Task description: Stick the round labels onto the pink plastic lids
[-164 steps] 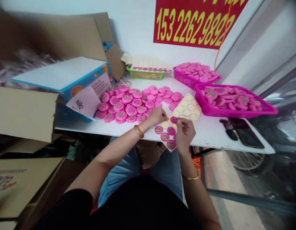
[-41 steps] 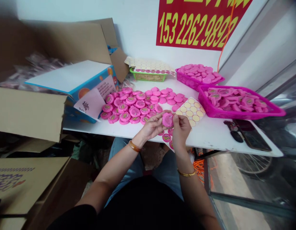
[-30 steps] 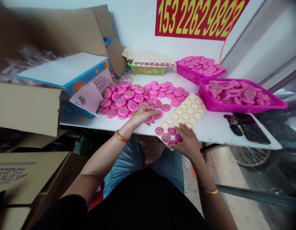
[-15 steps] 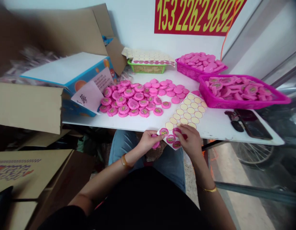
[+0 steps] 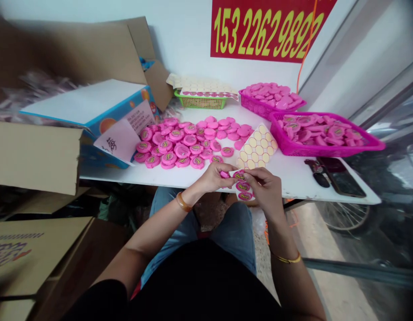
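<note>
A sheet of round stickers [image 5: 258, 149] hangs over the table's front edge, its upper part showing bare cream circles. Printed pink stickers [image 5: 243, 186] remain on the lower end, which is bent up between my hands. My left hand [image 5: 215, 177] is closed on a small pink round case [image 5: 224, 174], its thumb against the sheet's left edge. With thumb and forefinger, my right hand [image 5: 265, 187] pinches at the top printed sticker [image 5: 239, 175]; whether it is lifted from the sheet I cannot tell. Pink cases [image 5: 182, 150], many with stickers on top, lie piled just beyond my left hand.
Two magenta baskets of pink cases [image 5: 327, 150] [image 5: 256, 107] stand at the right and back. Behind the pile is a green basket [image 5: 203, 102] under sticker sheets. Open cartons [image 5: 35, 156] crowd the left. A phone [image 5: 343, 178] and keys [image 5: 315, 167] lie at right.
Both hands have risen toward the table edge, and the sheet's lower end has bent up between them. My right hand has shifted to the upper printed stickers. The view has tilted slightly.
</note>
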{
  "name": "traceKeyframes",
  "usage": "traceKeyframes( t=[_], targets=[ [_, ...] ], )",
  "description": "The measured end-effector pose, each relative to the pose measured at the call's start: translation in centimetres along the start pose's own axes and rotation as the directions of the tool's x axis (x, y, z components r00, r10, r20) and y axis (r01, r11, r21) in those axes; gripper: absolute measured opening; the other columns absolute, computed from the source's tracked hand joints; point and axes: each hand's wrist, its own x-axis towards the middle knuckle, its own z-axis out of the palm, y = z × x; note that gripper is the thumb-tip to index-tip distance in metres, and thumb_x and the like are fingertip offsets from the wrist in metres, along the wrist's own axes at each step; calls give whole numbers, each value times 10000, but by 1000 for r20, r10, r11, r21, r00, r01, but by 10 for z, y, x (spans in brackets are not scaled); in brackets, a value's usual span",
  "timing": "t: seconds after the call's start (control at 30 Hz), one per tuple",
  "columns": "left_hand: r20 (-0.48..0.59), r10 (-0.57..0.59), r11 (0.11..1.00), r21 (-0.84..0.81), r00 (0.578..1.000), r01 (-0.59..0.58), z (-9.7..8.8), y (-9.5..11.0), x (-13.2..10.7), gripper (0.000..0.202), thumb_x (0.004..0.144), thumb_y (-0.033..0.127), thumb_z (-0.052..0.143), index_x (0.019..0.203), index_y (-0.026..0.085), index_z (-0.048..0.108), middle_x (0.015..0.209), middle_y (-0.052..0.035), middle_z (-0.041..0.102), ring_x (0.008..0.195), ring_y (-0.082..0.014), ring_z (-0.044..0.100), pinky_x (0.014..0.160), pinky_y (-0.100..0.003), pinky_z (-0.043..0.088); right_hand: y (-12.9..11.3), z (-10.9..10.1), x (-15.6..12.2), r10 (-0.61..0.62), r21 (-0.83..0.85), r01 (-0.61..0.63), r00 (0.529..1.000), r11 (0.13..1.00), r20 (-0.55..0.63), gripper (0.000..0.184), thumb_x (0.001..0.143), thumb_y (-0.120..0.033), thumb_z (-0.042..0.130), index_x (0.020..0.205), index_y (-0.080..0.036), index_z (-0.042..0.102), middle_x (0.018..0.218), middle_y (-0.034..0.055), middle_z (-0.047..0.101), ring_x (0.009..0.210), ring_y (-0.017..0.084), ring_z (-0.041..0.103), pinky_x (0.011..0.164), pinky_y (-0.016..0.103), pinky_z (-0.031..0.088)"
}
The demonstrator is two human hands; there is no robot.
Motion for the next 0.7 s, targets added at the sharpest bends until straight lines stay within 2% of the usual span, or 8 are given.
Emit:
traceKeyframes(
  t=[0.1, 0.2, 0.33, 0.5, 0.6, 0.7],
  targets=[
    [-3, -18, 1000, 16, 1000, 18, 1, -4, 6, 319, 670, 356, 751, 864, 103, 736, 626, -19, 645, 468, -63, 530, 440, -170, 409, -2, 1, 1, -11, -50, 8, 998, 999, -55, 129, 781, -305, 678, 847, -226, 755, 807, 27, 711, 750, 175, 651, 700, 330, 504],
    [-26, -20, 1000, -9, 999, 20, 2, -12, 7, 330, 691, 365, 739, 882, 96, 730, 674, -35, 660, 485, -71, 553, 461, -184, 445, -5, 8, -1, -55, -152, 36, 991, 988, -121, 131, 802, -295, 652, 848, -221, 750, 801, 29, 702, 747, 177, 647, 710, 331, 498],
    [-62, -23, 999, -25, 998, 22, 0, -22, 4, 291, 711, 370, 731, 799, 93, 716, 612, -18, 630, 469, -66, 545, 456, -178, 445, -5, 19, -4, -106, -274, 54, 978, 960, -178, 158, 842, -289, 597, 841, -220, 738, 810, 38, 693, 787, 183, 646, 755, 331, 496],
    [-88, -11, 999, -46, 996, 7, -7, -25, 3, 305, 679, 390, 754, 773, 102, 712, 553, 7, 596, 464, -68, 549, 440, -164, 437, -2, 27, -1, 19, -99, -33, 990, 995, -142, 169, 797, -314, 648, 889, -201, 734, 868, 45, 711, 775, 177, 659, 721, 319, 521],
    [-58, 5, 1000, -14, 998, -6, -10, -23, 4, 314, 680, 377, 756, 825, 100, 726, 557, -1, 610, 454, -69, 546, 427, -162, 424, -2, 27, 2, 128, 46, -124, 986, 991, -111, 180, 752, -329, 691, 854, -189, 739, 806, 40, 730, 714, 176, 667, 672, 314, 528],
    [-36, 37, 999, 20, 999, -37, -10, -22, 7, 276, 691, 353, 751, 780, 93, 722, 556, -19, 621, 450, -72, 549, 422, -163, 411, -4, 27, 2, 182, 104, -165, 968, 981, -175, 173, 715, -324, 724, 806, -176, 735, 730, 32, 725, 652, 169, 660, 641, 310, 527]
  ],
)
